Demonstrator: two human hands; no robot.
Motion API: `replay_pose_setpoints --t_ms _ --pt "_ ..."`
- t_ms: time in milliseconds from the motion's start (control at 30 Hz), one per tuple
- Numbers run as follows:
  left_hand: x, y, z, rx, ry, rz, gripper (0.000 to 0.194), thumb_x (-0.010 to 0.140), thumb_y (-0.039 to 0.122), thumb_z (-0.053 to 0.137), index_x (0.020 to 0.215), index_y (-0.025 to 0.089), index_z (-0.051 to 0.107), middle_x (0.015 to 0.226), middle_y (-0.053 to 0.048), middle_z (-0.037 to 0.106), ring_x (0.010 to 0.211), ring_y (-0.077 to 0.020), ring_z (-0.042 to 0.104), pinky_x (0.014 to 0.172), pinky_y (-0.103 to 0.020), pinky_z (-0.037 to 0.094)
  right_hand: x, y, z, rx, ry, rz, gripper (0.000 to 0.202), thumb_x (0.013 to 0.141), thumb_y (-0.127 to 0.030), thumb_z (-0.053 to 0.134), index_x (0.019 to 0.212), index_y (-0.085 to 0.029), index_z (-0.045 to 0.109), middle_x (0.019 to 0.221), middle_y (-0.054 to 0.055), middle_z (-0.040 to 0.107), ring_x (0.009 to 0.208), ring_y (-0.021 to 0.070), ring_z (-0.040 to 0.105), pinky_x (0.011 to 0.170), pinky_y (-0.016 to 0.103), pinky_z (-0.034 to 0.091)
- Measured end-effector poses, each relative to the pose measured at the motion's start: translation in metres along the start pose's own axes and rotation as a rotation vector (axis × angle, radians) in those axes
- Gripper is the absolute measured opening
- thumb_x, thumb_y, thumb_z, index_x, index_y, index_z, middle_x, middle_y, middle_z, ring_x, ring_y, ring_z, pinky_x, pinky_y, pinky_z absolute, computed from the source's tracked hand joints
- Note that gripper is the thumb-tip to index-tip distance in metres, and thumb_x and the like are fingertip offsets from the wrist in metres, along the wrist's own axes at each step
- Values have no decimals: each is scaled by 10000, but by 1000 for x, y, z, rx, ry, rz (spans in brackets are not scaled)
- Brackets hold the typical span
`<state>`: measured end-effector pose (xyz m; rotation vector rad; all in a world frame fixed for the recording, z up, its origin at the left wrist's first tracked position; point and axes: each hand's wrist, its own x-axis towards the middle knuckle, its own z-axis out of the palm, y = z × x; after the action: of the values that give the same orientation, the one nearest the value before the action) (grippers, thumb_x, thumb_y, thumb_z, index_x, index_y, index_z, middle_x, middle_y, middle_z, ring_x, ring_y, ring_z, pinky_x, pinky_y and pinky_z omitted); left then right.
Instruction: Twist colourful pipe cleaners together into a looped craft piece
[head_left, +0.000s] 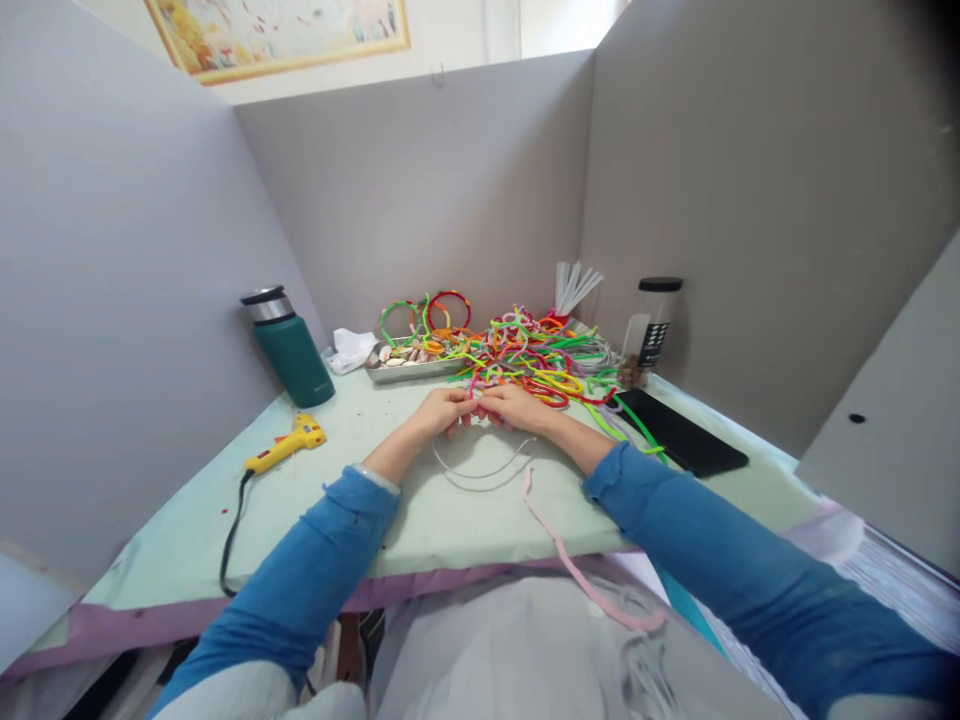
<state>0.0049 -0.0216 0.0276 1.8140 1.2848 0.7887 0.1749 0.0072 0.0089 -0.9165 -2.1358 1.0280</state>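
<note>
My left hand (448, 411) and my right hand (514, 406) meet over the table, fingertips pinched together. Between them is a thin pale wire hoop (480, 475), whose lower curve hangs below my hands toward me. A bit of bright pink pipe cleaner (472, 384) sticks up at my left fingertips. How much of it wraps the wire is hidden by my fingers. A pale pink fuzzy strip (559, 545) runs from the table over its front edge onto my lap, apart from both hands.
Behind my hands lie a heap of coloured pipe cleaners (517, 345) and a metal tray (416, 370) of small pieces. At left are a green bottle (292, 350) and a yellow glue gun (289, 443); at right, a black phone-like slab (682, 435) and a clear bottle (651, 330). Grey partitions surround the table.
</note>
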Motion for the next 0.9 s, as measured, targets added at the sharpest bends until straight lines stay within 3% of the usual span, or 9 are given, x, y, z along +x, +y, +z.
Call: replay_pose_setpoints --t_ms 300,900 --pt "3 -7 -2 -211 -49 -89 187 726 302 552 638 137 545 550 -11 561 343 -55 383 360 -225 292 -2 -2 1 -96 -9 -107 328 825 -388 403 684 -136 557 547 -24 487 503 79 434 503 194 332" --pt "3 -6 -4 -224 -72 -167 232 720 331 539 616 126 578 478 -18 541 346 -56 377 365 -215 314 -5 -5 2 -181 -18 -162 333 836 -386 407 705 -130 575 557 -24 486 532 86 434 524 198 312"
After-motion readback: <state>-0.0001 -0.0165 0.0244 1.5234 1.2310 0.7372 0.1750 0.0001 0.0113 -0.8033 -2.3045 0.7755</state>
